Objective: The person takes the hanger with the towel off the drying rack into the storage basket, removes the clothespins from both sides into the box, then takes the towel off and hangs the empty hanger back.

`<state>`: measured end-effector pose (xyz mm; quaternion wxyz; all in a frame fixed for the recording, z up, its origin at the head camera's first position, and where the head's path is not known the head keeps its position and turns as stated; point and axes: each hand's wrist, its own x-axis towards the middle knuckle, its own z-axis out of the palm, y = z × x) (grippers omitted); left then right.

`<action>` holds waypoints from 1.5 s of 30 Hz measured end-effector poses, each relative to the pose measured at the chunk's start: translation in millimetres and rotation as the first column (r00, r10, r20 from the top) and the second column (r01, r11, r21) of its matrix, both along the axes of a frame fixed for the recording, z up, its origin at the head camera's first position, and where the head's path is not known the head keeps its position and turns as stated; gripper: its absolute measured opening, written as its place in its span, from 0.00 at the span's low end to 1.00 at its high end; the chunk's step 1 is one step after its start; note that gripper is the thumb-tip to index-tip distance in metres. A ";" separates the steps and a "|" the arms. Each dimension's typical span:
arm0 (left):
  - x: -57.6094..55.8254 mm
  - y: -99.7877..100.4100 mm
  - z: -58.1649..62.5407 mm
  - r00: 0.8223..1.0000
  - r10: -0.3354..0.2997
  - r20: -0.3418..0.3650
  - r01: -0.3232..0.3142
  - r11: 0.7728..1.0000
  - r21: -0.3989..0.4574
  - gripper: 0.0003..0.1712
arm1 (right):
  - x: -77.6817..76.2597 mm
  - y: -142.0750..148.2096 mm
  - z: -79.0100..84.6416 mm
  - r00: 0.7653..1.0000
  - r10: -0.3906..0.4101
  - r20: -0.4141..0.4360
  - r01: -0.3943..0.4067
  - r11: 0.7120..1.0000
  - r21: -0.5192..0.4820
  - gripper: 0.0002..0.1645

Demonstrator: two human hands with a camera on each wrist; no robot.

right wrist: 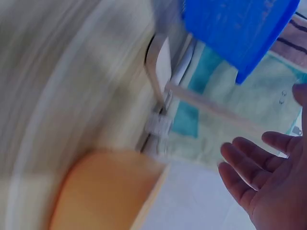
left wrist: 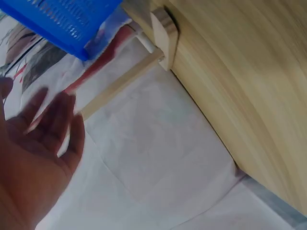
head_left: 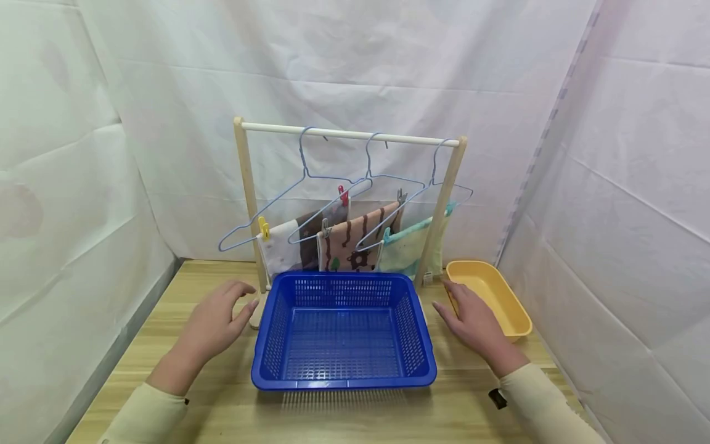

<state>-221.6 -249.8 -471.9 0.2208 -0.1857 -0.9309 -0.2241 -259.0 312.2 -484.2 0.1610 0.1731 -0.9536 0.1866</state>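
Note:
A blue plastic basket (head_left: 344, 385) with slotted walls stands between my two hands, and nothing shows inside it. My left hand (head_left: 219, 320) hovers to its left with relaxed fingers, apart from the rim; the left wrist view shows that hand (left wrist: 43, 139) holding nothing. To the right of the basket is my right hand (head_left: 471, 317), also holding nothing, its fingers near a yellow tray (head_left: 518, 308). In the right wrist view that hand (right wrist: 273, 177) has its fingers loosely spread, with the basket (right wrist: 235, 33) above and the tray (right wrist: 110, 191) below left.
Behind the basket a wooden rack (head_left: 246, 179) carries three blue hangers. Clipped to them are a white-and-dark cloth (head_left: 283, 246), a brown patterned cloth (head_left: 360, 237) and a pale green cloth (head_left: 407, 250). White curtains (head_left: 355, 55) enclose the wooden table (head_left: 216, 394).

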 end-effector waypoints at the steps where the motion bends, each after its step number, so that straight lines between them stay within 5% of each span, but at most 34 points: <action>1: 0.1 1.0 0.9 1.000 -0.013 0.005 0.013 1.000 0.012 0.13 | 1.3 -3.2 -0.3 1.000 -0.008 0.020 0.009 1.000 -0.024 0.40; 8: 0.5 9.8 10.8 0.995 -0.083 0.064 0.080 0.996 0.048 0.04 | 9.4 -29.3 -1.3 0.979 -0.013 0.203 0.055 0.978 -0.201 0.33; 15: -3.6 19.1 19.8 0.983 -0.161 0.088 0.157 0.986 0.052 0.03 | 15.2 -50.7 3.1 0.902 0.024 0.430 0.196 0.866 -0.460 0.31; 22: -13.7 30.8 33.1 0.971 -0.191 0.146 0.179 0.979 0.094 0.07 | 16.0 -60.2 4.0 0.829 0.079 0.553 0.283 0.794 -0.537 0.31; 35: -23.6 89.1 76.9 0.943 -0.286 0.171 0.242 0.940 0.241 0.14 | 17.6 -67.4 -4.8 0.781 0.125 0.612 0.384 0.676 -0.628 0.27; 45: -42.2 137.0 100.7 0.934 -0.325 0.151 0.263 0.907 0.329 0.16 | 22.7 -77.1 -24.8 0.805 0.136 0.577 0.410 0.576 -0.707 0.25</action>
